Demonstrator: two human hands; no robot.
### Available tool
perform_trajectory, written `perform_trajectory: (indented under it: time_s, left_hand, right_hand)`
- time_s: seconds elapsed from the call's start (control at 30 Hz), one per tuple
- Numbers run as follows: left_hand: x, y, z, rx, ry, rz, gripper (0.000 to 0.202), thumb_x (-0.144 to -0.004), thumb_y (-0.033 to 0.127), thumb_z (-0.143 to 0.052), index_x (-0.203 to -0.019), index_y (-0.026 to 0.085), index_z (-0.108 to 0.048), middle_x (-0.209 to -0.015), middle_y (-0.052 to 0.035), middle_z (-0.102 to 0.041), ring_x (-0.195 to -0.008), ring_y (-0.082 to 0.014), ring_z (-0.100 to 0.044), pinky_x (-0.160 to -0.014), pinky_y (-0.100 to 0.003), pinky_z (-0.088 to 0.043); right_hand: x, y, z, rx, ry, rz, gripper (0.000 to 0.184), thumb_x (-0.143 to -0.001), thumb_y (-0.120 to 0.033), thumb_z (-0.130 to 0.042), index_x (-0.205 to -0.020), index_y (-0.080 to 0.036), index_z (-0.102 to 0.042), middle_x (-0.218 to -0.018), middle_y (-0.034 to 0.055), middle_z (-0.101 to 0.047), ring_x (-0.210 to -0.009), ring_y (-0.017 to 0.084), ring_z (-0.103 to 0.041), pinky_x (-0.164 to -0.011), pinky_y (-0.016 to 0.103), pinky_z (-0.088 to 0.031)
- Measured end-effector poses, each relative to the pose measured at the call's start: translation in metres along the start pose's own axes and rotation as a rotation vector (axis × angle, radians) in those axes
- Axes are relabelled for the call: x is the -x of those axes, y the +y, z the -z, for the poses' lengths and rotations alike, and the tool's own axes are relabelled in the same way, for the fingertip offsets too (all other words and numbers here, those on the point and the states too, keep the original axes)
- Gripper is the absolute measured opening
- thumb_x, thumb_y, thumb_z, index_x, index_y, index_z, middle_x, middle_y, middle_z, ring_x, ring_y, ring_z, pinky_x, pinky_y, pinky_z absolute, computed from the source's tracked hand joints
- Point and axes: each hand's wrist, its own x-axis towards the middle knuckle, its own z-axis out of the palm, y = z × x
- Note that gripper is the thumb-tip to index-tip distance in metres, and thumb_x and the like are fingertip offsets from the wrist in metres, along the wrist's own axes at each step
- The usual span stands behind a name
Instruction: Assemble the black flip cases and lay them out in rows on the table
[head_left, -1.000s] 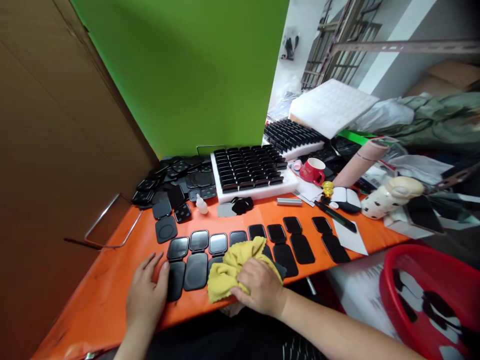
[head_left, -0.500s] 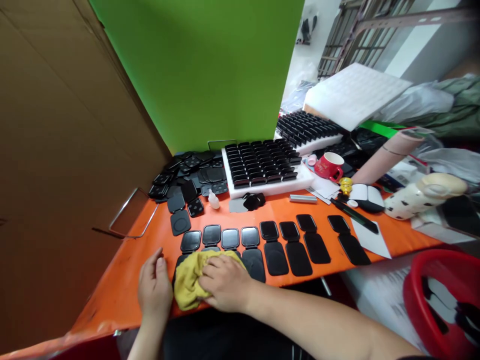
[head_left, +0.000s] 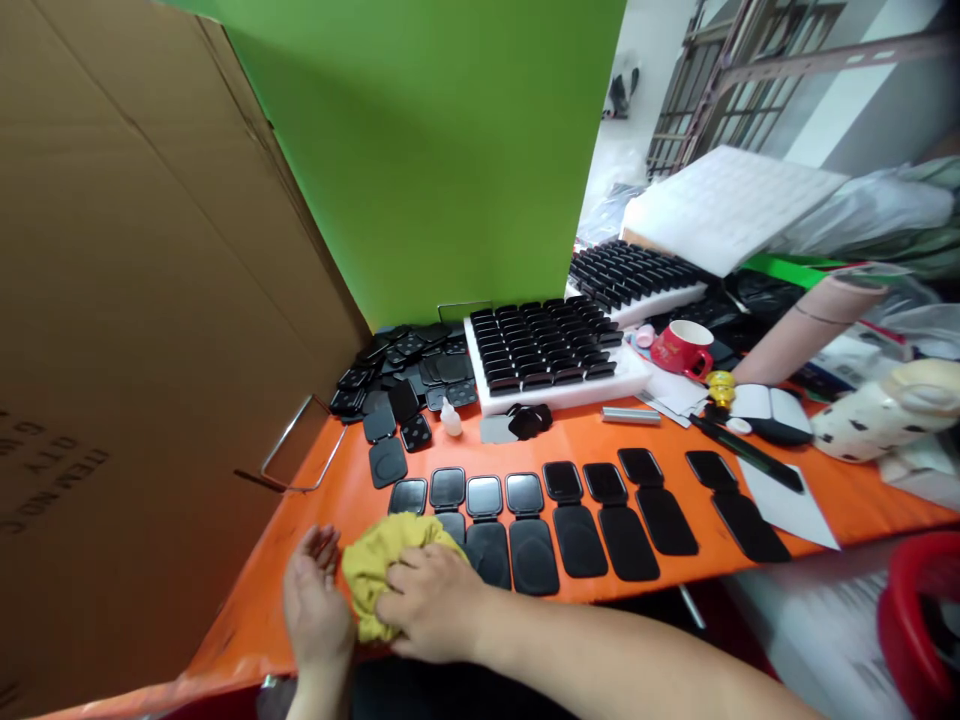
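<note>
My right hand (head_left: 429, 600) presses a crumpled yellow cloth (head_left: 379, 560) onto the leftmost of a row of opened black compact cases (head_left: 570, 510) laid out on the orange table (head_left: 862, 510). My left hand (head_left: 315, 600) lies beside the cloth on the table's near left edge, fingers stretched out and slightly apart, touching the cloth's left side. The case under the cloth is mostly hidden.
A white foam tray (head_left: 555, 350) full of black cases stands behind the row, a second one (head_left: 630, 275) further back. A heap of loose black parts (head_left: 405, 365), a small dropper bottle (head_left: 450, 418), a red mug (head_left: 682, 348), a red basin (head_left: 922, 620) and cardboard wall (head_left: 135, 350) surround the work area.
My right hand has slid the yellow cloth leftward along the row of cases, from its middle to its left end. My left hand stayed at the left, now against the cloth.
</note>
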Motion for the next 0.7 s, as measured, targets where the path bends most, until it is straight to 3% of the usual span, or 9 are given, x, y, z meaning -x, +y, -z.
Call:
perform_trajectory:
  time_s: [0.07,0.13,0.2,0.3,0.37,0.5,0.6,0.7]
  left_hand:
    - [0.000,0.000,-0.001,0.021,-0.018,0.001,0.042,-0.085,0.035,-0.031,-0.117,0.013,-0.048,-0.111,-0.0138,-0.056,-0.103,-0.0246,-0.056,-0.087,-0.040,-0.047]
    - [0.000,-0.002,-0.002,0.036,-0.023,-0.001,0.044,-0.087,0.040,-0.028,-0.117,0.014,-0.048,-0.113,-0.0137,-0.055,-0.105,-0.0249,-0.055,-0.088,-0.041,-0.045]
    - [0.000,-0.005,-0.004,0.021,-0.028,-0.011,0.047,-0.088,0.044,-0.027,-0.117,0.015,-0.048,-0.114,-0.0126,-0.055,-0.106,-0.0241,-0.054,-0.091,-0.041,-0.044]
    - [0.000,-0.009,-0.006,-0.049,-0.056,-0.024,0.046,-0.086,0.047,-0.031,-0.115,0.016,-0.049,-0.115,-0.0113,-0.054,-0.108,-0.0240,-0.052,-0.093,-0.041,-0.041]
    - [0.000,-0.009,-0.008,-0.112,-0.097,-0.027,0.045,-0.084,0.047,-0.036,-0.113,0.016,-0.051,-0.114,-0.0115,-0.055,-0.107,-0.0258,-0.052,-0.092,-0.043,-0.040]
    - [-0.001,-0.007,-0.009,-0.222,-0.160,-0.066,0.045,-0.082,0.047,-0.039,-0.112,0.016,-0.054,-0.113,-0.0124,-0.056,-0.107,-0.0288,-0.051,-0.093,-0.047,-0.037]
    - [-0.003,-0.008,-0.008,-0.261,-0.140,-0.078,0.049,-0.083,0.048,-0.035,-0.114,0.014,-0.053,-0.114,-0.0142,-0.055,-0.107,-0.0296,-0.050,-0.093,-0.048,-0.037]
    - [-0.002,-0.008,-0.008,-0.281,-0.131,-0.082,0.050,-0.085,0.047,-0.030,-0.117,0.014,-0.049,-0.115,-0.0136,-0.055,-0.106,-0.0263,-0.052,-0.092,-0.042,-0.040]
  right_hand:
    - [-0.002,0.001,0.001,-0.016,0.056,-0.044,0.034,-0.077,-0.052,-0.048,-0.091,-0.023,-0.061,-0.083,0.0029,-0.062,-0.081,0.021,-0.053,-0.064,0.032,-0.043]
    - [-0.006,0.005,0.012,-0.048,0.145,-0.123,0.038,-0.078,-0.057,-0.044,-0.093,-0.026,-0.060,-0.085,0.0020,-0.062,-0.081,0.021,-0.052,-0.067,0.033,-0.042]
    - [-0.011,0.013,0.024,-0.062,0.201,-0.188,0.038,-0.080,-0.056,-0.041,-0.102,-0.029,-0.057,-0.103,0.0021,-0.060,-0.096,0.023,-0.049,-0.079,0.037,-0.040]
    - [-0.017,0.032,0.027,-0.022,0.147,-0.211,0.049,-0.077,-0.058,-0.047,-0.113,-0.025,-0.052,-0.128,0.0052,-0.046,-0.119,0.027,-0.034,-0.094,0.043,-0.030]
    - [-0.020,0.042,0.019,0.002,0.109,-0.187,0.048,-0.076,-0.055,-0.051,-0.110,-0.020,-0.054,-0.123,0.0066,-0.050,-0.117,0.027,-0.035,-0.094,0.041,-0.032]
    - [-0.023,0.045,0.008,0.044,0.132,-0.203,0.029,-0.078,-0.044,-0.052,-0.093,-0.020,-0.059,-0.099,0.0060,-0.058,-0.097,0.023,-0.047,-0.079,0.034,-0.041]
    - [-0.016,0.040,0.022,0.026,0.249,-0.228,0.031,-0.080,-0.047,-0.049,-0.098,-0.024,-0.058,-0.102,0.0050,-0.058,-0.097,0.023,-0.046,-0.079,0.035,-0.040]
    - [0.002,0.044,0.042,0.013,0.312,-0.320,0.038,-0.082,-0.049,-0.045,-0.112,-0.027,-0.053,-0.122,0.0046,-0.050,-0.113,0.025,-0.038,-0.092,0.040,-0.031]
